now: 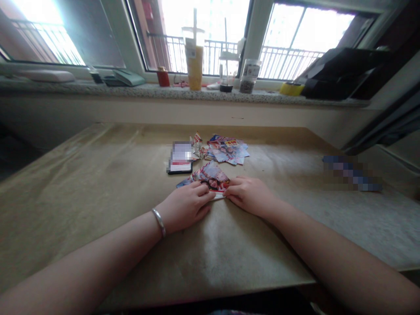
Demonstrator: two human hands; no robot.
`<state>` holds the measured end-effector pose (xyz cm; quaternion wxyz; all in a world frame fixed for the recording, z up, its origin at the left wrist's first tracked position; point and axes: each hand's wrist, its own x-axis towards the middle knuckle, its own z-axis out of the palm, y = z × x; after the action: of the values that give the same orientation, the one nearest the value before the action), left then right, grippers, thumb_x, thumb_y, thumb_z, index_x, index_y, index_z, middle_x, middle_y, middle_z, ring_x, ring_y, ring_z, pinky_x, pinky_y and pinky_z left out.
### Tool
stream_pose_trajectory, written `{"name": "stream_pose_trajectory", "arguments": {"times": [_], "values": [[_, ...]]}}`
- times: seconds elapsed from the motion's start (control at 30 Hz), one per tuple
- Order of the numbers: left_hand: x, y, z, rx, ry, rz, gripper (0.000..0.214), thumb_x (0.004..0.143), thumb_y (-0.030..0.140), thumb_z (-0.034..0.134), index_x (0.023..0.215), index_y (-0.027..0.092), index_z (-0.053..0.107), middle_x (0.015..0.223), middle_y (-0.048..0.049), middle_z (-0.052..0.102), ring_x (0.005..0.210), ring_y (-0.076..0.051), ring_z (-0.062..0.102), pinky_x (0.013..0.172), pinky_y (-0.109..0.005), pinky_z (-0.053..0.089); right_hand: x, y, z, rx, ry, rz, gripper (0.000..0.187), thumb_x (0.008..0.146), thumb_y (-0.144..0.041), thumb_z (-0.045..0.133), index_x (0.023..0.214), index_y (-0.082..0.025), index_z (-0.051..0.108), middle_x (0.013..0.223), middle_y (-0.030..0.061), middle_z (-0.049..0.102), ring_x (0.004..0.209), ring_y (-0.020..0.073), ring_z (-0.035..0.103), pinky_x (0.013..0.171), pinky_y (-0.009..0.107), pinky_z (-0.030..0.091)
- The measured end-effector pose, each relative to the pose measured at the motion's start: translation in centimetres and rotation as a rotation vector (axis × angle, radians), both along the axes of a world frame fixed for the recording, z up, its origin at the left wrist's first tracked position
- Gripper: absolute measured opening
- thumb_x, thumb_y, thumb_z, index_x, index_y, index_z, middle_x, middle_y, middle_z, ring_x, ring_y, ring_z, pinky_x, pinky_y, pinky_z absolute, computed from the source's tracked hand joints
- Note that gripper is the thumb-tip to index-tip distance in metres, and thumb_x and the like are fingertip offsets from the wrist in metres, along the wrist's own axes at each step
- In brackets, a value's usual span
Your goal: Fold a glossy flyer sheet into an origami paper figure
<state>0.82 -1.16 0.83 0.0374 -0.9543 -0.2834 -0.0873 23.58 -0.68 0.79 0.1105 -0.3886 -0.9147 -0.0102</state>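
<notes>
A colourful printed paper (213, 177), partly folded with a white strip along its near edge, lies on the table between my hands. My left hand (188, 201), with a silver bangle at the wrist, presses its fingers onto the paper's left and near side. At the right corner, the fingers of my right hand (247, 194) are closed on the paper's edge. Just beyond are folded paper pieces (199, 148) and a fanned stack of printed sheets (229, 149). A phone (180, 158) with a blurred screen rests to the left of them.
A tan-covered table (98, 183) reaches to the wall below the window. A blurred blue item (351, 173) lies at its right. On the granite sill (131, 90) stand a tall cup of yellow drink (194, 65), a red jar (162, 77), a clear container (250, 76) and a black bag (341, 74).
</notes>
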Motion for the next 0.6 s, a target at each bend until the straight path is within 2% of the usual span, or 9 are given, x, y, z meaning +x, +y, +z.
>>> {"name": "stream_pose_trajectory", "arguments": {"times": [0.17, 0.4, 0.6], "values": [[0.1, -0.08, 0.03, 0.011, -0.013, 0.0, 0.029, 0.09, 0.028, 0.044, 0.114, 0.017, 0.058, 0.095, -0.0085, 0.059, 0.091, -0.022, 0.052, 0.081, -0.037, 0.048, -0.12, -0.09, -0.04, 0.022, 0.029, 0.115, 0.025, 0.089, -0.018, 0.047, 0.102, -0.025, 0.067, 0.091, 0.0034, 0.066, 0.087, 0.0161, 0.056, 0.073, 0.026, 0.04], [-0.21, -0.14, 0.31, -0.008, -0.026, -0.019, 0.035, 0.087, 0.024, 0.049, 0.121, 0.02, 0.054, 0.098, -0.0079, 0.058, 0.092, -0.022, 0.052, 0.081, -0.036, 0.048, -0.19, 0.05, -0.12, 0.051, 0.053, 0.153, 0.024, 0.088, -0.018, 0.048, 0.099, -0.024, 0.069, 0.086, 0.0036, 0.066, 0.081, 0.0154, 0.056, 0.072, 0.026, 0.041], [-0.38, -0.12, 0.35, -0.008, 0.037, -0.026, 0.037, 0.088, 0.025, 0.046, 0.124, 0.021, 0.052, 0.1, -0.0085, 0.057, 0.093, -0.023, 0.051, 0.082, -0.037, 0.047, 0.03, 0.27, -0.15, 0.051, 0.021, 0.185, 0.025, 0.088, -0.022, 0.047, 0.099, -0.026, 0.069, 0.088, 0.0022, 0.066, 0.082, 0.0157, 0.057, 0.071, 0.026, 0.04]]}}
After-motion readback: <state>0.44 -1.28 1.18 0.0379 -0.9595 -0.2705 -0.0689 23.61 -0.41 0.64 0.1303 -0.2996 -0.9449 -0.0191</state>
